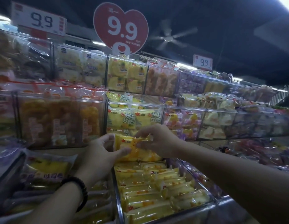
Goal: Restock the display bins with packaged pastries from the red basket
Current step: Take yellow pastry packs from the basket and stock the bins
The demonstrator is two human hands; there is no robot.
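Pinched at both ends, thumb and curled fingers of left hand [101,152] and right hand [156,141]: yellow pastry packet [132,148], just above back of bin [119,199] full of matching packets.

Dim overall, lit by strip lights [185,65] glowing well above the hands [100,152], with glare streaking the clear bin fronts [59,120] to their left, soft blur there, and wide-angle bending at the edges.

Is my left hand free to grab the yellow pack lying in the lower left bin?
Probably not yet: left hand and right hand both hold a yellow packet. The lower-left pack lies uncovered, close below.
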